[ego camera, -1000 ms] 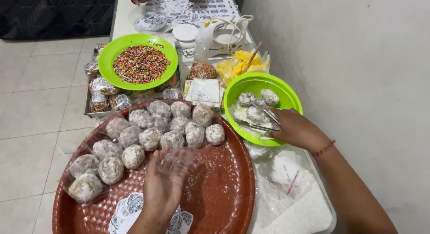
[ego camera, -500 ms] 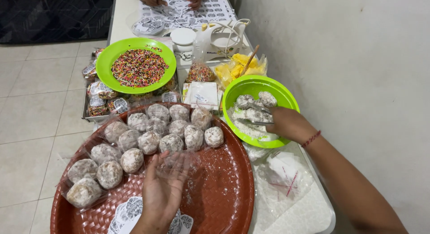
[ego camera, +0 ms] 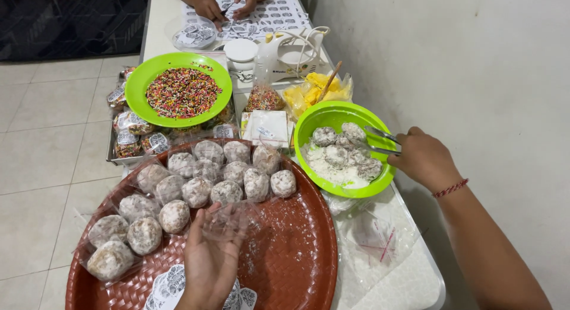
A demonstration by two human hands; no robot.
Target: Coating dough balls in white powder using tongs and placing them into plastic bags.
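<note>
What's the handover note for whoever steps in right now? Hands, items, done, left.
Left hand: palm up over the brown tray, holding an open clear bag.
Right hand: gripping metal tongs with tips in the green bowl among powder-coated balls.
Done: many bagged balls lie in rows on the tray.
Left: several balls in the bowl are unbagged.

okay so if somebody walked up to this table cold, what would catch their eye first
Probably the big reddish-brown woven tray at the near edge, loaded with rows of bagged powdery round sweets. Behind it at left sits a bright green plate of rainbow sprinkles. At right, the right hand holds metal tongs over a green bowl of dusted balls, while the left hand holds a clear bag.
</note>
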